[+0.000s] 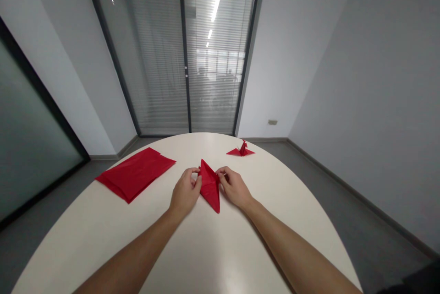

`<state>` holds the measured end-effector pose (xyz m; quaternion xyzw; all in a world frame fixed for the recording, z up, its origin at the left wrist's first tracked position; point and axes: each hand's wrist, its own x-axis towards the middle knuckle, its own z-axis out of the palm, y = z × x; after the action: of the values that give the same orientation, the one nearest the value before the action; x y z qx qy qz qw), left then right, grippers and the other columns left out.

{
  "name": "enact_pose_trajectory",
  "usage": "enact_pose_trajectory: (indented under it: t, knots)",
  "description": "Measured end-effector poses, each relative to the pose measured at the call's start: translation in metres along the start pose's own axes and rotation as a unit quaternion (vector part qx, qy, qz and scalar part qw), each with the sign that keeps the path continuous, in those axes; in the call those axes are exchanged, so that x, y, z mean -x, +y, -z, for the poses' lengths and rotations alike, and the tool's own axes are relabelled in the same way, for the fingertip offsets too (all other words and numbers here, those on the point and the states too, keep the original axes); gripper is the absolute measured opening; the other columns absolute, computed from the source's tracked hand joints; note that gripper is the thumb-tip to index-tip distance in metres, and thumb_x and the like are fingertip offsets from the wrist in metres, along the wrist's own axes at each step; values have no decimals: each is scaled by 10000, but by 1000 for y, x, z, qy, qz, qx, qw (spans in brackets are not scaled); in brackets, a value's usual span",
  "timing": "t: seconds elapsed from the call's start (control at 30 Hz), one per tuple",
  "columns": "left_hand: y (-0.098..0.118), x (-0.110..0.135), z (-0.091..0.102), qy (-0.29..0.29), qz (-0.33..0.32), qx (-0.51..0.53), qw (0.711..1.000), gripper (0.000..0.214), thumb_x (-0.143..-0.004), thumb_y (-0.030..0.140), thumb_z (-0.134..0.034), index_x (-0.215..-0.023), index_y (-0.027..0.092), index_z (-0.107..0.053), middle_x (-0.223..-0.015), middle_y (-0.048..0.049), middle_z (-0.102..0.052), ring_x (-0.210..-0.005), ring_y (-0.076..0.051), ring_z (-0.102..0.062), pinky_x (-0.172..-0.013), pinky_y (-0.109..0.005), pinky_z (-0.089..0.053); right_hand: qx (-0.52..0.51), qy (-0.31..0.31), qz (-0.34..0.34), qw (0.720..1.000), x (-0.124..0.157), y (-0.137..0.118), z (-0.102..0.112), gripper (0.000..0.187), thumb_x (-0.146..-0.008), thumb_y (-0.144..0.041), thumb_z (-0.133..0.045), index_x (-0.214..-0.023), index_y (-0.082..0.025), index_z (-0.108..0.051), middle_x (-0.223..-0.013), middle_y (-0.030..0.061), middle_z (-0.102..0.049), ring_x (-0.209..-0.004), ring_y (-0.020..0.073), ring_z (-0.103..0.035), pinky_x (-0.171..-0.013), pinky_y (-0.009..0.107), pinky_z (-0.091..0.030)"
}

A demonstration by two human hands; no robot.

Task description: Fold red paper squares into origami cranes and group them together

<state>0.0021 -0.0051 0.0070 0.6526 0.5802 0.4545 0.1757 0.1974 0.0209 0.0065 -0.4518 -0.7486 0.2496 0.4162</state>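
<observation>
a white, round-edged table (275, 243) bears red paper sheets (137, 175) at the left. near its middle, the left hand (185, 189) and right hand (237, 187) pinch opposite sides of a folded red piece (209, 186), a small red crane (243, 151) standing beyond.

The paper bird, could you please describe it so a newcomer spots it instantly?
On the white table, near the far edge, right of centre, sits a red bird. Spread wings distinguish it from the flat paper at left and the hand-held piece.
</observation>
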Motion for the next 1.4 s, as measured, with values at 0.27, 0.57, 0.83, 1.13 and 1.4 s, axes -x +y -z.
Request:
enact_pose_trajectory:
  t: [0.27, 0.57, 0.83, 1.13, 1.4]
  knots:
    - [-4, -1, -3, -14, -32, -14, 999, 248, -848, 126, -544, -1067, 229, -600, -1053, -28, -693, -756, -156, -651, -755, -301, -514, -11, -19, -14, 1000, 0, -3, -1, 153, -938, -241, -521, -1011, -194, -646, -855, 24, -691, -693, 161, -599, -678, 286, -460]
    - [-8, 2, -2, -42, -67, -114, 990, 257, -865, 122, -578, -1105, 212, -569, -1050, -64, -680, -963, -234, -632, -863, -363, -498, 69, -66, 75, 993, 0, -3, -1, 216, -843, -77, -593, -990, -189, -703, -985, 66, -684, -930, 198, -621, -860, 326, -481]
    - [-9, 2, -4, -66, -89, -113, 987, 267, -868, 90, -551, -1108, 203, -579, -1065, -90, -683, -1006, -272, -623, -916, -434, -496, 80, -86, 92, 989, 1, -9, 2, 219, -884, -104, -564, -1033, -191, -700, -1021, 75, -684, -941, 200, -623, -865, 328, -481]
    - [-13, -2, -7, -58, -101, 67, 991, 391, -813, -2, -473, -1123, 216, -572, -1125, -59, -629, -958, -181, -633, -854, -334, -541, 1, -35, -5, 999, 1, -2, 0, 293, -976, -333, -517, -1201, -198, -648, -892, 56, -699, -774, 192, -629, -742, 326, -487]
    - [-1, 2, -3, -59, -155, 84, 983, 384, -809, 10, -480, -1112, 223, -580, -1137, -52, -611, -956, -170, -623, -812, -308, -552, -148, 41, -30, 988, -4, -7, 3, 374, -916, -438, -610, -1210, -208, -638, -1056, 72, -705, -990, 221, -638, -874, 349, -504]
